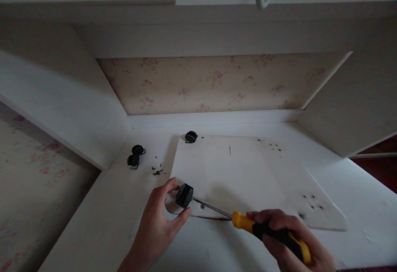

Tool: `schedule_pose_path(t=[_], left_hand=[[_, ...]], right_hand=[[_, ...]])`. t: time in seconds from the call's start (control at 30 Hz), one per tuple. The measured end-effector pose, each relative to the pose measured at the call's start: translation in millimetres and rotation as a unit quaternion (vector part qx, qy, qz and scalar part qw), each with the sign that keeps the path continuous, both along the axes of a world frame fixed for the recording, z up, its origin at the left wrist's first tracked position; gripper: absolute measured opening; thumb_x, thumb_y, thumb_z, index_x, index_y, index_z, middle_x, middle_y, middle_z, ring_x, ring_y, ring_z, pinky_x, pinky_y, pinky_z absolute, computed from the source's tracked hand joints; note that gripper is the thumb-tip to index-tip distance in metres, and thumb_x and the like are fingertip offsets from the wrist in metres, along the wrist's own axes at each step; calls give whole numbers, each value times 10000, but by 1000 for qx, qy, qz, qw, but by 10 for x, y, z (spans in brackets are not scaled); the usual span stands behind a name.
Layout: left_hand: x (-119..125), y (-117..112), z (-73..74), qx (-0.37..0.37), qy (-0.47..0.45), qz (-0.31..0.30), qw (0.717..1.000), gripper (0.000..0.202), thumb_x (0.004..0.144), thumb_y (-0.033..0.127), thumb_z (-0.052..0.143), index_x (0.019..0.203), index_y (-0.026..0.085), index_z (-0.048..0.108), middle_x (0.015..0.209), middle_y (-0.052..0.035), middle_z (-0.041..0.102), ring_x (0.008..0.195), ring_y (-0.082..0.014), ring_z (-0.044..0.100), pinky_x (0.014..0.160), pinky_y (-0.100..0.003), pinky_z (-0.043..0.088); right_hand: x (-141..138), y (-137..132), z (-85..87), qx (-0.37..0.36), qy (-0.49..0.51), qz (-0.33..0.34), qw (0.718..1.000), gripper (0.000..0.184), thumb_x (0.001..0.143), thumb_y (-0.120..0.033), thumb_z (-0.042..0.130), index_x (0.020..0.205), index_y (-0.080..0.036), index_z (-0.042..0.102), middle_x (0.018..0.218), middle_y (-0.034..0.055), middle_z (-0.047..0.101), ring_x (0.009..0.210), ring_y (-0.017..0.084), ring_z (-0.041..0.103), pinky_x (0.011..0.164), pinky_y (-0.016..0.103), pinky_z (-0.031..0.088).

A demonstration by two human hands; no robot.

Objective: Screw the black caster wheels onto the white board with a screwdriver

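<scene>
screwdriver point(243, 221) — screws point(157, 172), paired casters point(134, 159) beyond

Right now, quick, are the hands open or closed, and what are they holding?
Left hand: curved around a black caster; can't tell if it's gripping.
Right hand: closed, holding the yellow-and-black screwdriver.

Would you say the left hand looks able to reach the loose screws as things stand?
Probably yes: nothing visible lies between the left hand and the screws, though it is busy at a caster.
</scene>
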State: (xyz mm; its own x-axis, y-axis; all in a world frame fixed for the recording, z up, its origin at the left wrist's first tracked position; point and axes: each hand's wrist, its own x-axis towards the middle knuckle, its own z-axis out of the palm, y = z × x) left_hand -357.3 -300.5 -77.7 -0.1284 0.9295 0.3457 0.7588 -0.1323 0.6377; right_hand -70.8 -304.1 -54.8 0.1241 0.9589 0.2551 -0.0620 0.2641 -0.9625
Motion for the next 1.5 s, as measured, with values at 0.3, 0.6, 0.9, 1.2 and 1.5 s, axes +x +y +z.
schedule_pose_path(t=[0.3, 0.6, 0.9, 1.2, 1.5], left_hand=[[4, 33, -12, 21, 22, 7, 1000, 626, 795, 342, 747, 1352, 264, 472, 1117, -85, 689, 1003, -267, 671, 860, -451, 586], [16, 20, -14, -4, 25, 7, 1000, 651, 787, 329, 757, 1363, 273, 459, 1143, -79, 684, 1013, -259, 675, 854, -437, 589], [5, 7, -124, -24, 46, 9, 999, 664, 797, 270, 742, 1395, 270, 453, 1117, -72, 676, 1025, -262, 674, 902, -438, 572], [51, 16, -128, -33, 41, 15, 999, 597, 856, 314, 700, 1395, 256, 450, 1137, -101, 671, 1022, -259, 684, 888, -446, 582], [27, 19, -98, -22, 16, 8, 1000, 582, 846, 385, 710, 1352, 245, 459, 1154, -103, 666, 974, -246, 676, 830, -421, 592]], right_hand=[[14, 123, 165, 50, -45, 29, 997, 96, 842, -165, 695, 858, -248, 650, 887, 35, 724, 860, 214, 752, 761, 285, 639], [-118, 203, 294, 51, -81, 70, 993, 72, 853, -204, 689, 849, -254, 638, 878, 28, 736, 835, 184, 736, 745, 248, 605], [-76, 316, 440, 74, -198, 124, 970, 93, 879, -179, 637, 899, -259, 595, 919, 11, 734, 847, 180, 731, 714, 269, 592], [-447, 517, 1085, 74, -333, 198, 919, 143, 825, -166, 612, 946, -237, 588, 825, -14, 689, 655, 123, 635, 564, 235, 469], [-730, 672, 1269, 131, -431, 214, 867, 57, 931, -264, 568, 949, -223, 533, 746, -37, 623, 576, 102, 540, 547, 251, 351]])
